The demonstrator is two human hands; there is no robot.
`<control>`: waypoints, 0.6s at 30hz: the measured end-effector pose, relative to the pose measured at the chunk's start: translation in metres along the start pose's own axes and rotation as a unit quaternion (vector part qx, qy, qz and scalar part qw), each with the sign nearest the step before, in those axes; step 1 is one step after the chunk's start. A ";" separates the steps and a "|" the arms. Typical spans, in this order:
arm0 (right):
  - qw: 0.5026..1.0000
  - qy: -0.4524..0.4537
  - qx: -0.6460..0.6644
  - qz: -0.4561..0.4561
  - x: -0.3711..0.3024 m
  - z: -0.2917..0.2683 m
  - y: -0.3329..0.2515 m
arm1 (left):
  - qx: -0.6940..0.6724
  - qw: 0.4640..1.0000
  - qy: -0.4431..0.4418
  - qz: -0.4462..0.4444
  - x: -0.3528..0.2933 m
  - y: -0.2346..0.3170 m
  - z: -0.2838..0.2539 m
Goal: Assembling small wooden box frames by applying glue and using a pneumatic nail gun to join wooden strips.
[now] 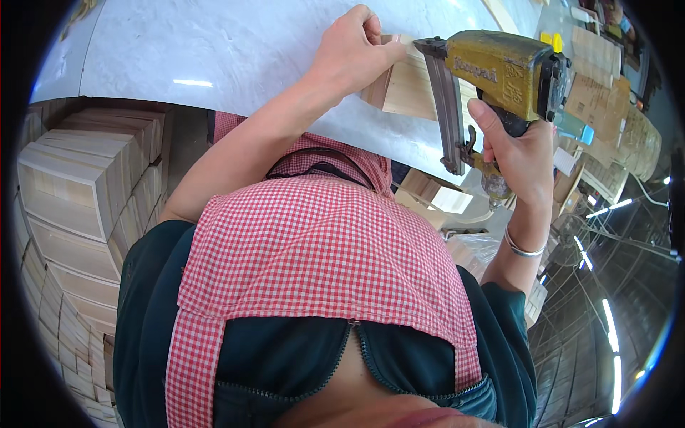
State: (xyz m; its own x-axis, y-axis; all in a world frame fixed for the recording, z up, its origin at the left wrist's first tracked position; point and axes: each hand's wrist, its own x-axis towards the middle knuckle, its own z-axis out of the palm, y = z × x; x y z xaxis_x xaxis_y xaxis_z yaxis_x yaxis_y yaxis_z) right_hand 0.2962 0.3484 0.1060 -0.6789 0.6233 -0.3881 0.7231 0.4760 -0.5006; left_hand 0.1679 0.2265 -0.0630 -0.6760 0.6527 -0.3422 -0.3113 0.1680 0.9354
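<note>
A yellow, worn nail gun [492,68] is in my right hand [524,153], whose fingers wrap round its dark grip. The gun's nose rests at or just over the far upper edge of a pale wooden box [410,94]; whether they touch, I cannot tell. My left hand [353,53] is closed on the box's left end, with the thumb along the top edge close to the nose. The long dark magazine of the gun slants toward me across the box and hides part of its right side.
The box stands on a white, marbled tabletop [193,57]. Stacks of pale wooden boxes [68,196] rise on the floor to my left. Below the table's near edge lie more wood pieces [435,192]. Cardboard [589,96] and yellow-topped items are at the far right.
</note>
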 end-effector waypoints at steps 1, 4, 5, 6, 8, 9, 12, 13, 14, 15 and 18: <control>1.000 -0.002 -0.001 -0.001 0.001 0.000 0.000 | -0.001 1.000 0.001 -0.003 0.000 0.000 0.000; 1.000 -0.005 -0.010 -0.001 0.002 -0.001 0.000 | -0.012 1.000 -0.003 -0.006 0.000 -0.001 -0.001; 1.000 -0.007 -0.014 -0.002 0.003 -0.001 0.000 | -0.017 1.000 -0.004 -0.008 0.000 -0.001 -0.001; 1.000 -0.009 -0.018 -0.003 0.004 -0.001 0.000 | -0.021 1.000 -0.005 -0.009 0.000 -0.001 -0.002; 1.000 -0.015 -0.025 0.010 0.007 -0.005 -0.003 | -0.018 1.000 -0.007 -0.009 0.000 -0.001 -0.001; 0.999 -0.022 -0.031 0.022 0.010 -0.008 -0.005 | -0.014 1.000 -0.006 -0.009 0.000 -0.001 -0.001; 0.998 -0.036 -0.040 0.042 0.012 -0.013 -0.004 | -0.003 1.000 -0.003 -0.007 -0.001 0.003 -0.003; 0.999 -0.020 -0.029 0.023 0.011 -0.014 0.000 | 0.019 1.000 -0.001 -0.005 -0.003 0.007 -0.005; 1.000 -0.004 -0.017 0.004 0.009 -0.016 0.004 | 0.041 0.999 0.001 -0.002 -0.005 0.011 -0.007; 1.000 0.013 -0.005 -0.015 0.007 -0.017 0.009 | 0.063 0.998 0.002 0.000 -0.007 0.015 -0.007; 0.999 0.045 0.006 -0.007 0.002 -0.031 0.026 | 0.186 0.977 0.000 0.107 -0.011 0.022 0.001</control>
State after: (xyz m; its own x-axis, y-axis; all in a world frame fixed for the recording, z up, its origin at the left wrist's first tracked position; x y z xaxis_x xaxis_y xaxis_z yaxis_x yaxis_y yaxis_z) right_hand 0.3176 0.3819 0.1160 -0.6742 0.6698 -0.3111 0.7120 0.4775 -0.5148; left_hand 0.1687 0.2235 -0.0382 -0.6992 0.7020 -0.1355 0.1008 0.2844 0.9534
